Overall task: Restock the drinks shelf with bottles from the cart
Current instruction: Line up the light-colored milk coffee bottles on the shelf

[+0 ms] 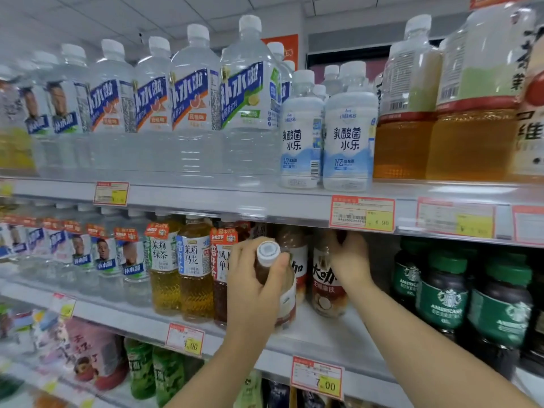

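My left hand [253, 290] grips a brown coffee bottle [287, 301] with a white cap, held tilted at the front edge of the middle shelf [318, 334]. My right hand [350, 260] reaches deeper into the same shelf and closes around the top of a second brown coffee bottle [326, 290] standing upright with a red-and-white label. A third bottle of the same kind [294, 245] stands behind, partly hidden. The cart is out of view.
Yellow tea bottles [182, 275] stand left of my hands, green-labelled dark coffee bottles [447, 293] to the right. The upper shelf [235, 201] carries large water bottles, white milk drinks [347, 142] and amber tea. Price tags line the shelf rails.
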The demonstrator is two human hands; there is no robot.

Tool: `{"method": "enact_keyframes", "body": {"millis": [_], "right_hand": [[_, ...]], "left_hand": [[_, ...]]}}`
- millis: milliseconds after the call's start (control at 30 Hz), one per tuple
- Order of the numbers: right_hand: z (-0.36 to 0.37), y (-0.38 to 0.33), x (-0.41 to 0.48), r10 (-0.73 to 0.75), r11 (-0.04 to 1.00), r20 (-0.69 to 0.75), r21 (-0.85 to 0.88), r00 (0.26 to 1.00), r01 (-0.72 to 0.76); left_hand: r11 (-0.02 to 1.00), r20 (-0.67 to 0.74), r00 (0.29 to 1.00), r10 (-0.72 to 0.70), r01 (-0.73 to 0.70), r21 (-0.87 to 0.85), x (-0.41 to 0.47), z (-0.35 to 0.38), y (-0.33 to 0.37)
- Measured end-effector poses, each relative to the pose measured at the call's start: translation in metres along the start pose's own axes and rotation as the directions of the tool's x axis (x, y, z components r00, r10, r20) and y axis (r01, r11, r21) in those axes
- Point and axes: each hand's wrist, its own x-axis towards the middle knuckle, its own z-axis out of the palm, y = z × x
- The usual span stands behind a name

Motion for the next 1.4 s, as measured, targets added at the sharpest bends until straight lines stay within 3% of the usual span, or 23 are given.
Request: {"method": "enact_keyframes", "body": {"millis": [133, 267, 533, 733, 933, 1067, 1200, 1300, 1367, 1400], "right_hand": [[0.001, 0.043, -0.020, 0.034, 0.997, 0.081, -0.079, 0.996, -0.028], [0.000, 0.070, -0.032, 0.243, 0.948, 0.104, -0.237, 0.965, -0.213], [0.010, 0.080, 0.002, 0.321, 0.906, 0.079, -0.317, 0.944, -0.281], [0.030, 0.103, 0.033, 0.425, 0.899, 0.102, -0.162, 0.900, -0.406], [0.048, 0.120, 0.053, 0.349, 0.920, 0.088, -0.222, 0.933, -0.324], [0.049, 0.131, 0.065, 0.375, 0.923, 0.073, -0.126, 0.924, -0.364], [0.037, 0.119, 0.061, 0.411, 0.903, 0.057, -0.160, 0.910, -0.398], [0.014, 0.068, 0.022, 0.356, 0.934, -0.035, 0.035, 0.934, -0.355], [0.001, 0.038, -0.021, 0.228, 0.959, 0.031, 0.165, 0.973, -0.230], [-0.004, 0.025, -0.043, 0.174, 0.966, 0.131, 0.169, 0.976, -0.194]], "left_hand": [[0.996, 0.088, 0.992, -0.094, 0.094, 0.010, 0.018, 0.007, -0.012], [0.982, 0.200, 0.962, -0.187, 0.176, 0.072, 0.020, 0.017, -0.027], [0.973, 0.330, 0.931, -0.157, 0.088, 0.212, -0.013, 0.014, -0.049], [0.960, 0.419, 0.898, -0.133, 0.012, 0.278, -0.021, 0.002, -0.064], [0.967, 0.427, 0.896, -0.125, 0.013, 0.256, -0.021, 0.004, -0.067], [0.967, 0.424, 0.895, -0.137, 0.027, 0.255, -0.021, 0.003, -0.070], [0.973, 0.430, 0.885, -0.178, 0.091, 0.214, -0.026, 0.001, -0.069], [0.974, 0.417, 0.883, -0.213, 0.160, 0.159, -0.026, 0.002, -0.069], [0.973, 0.386, 0.895, -0.225, 0.185, 0.138, -0.026, 0.004, -0.066], [0.973, 0.369, 0.903, -0.221, 0.181, 0.141, -0.027, 0.005, -0.064]]}}
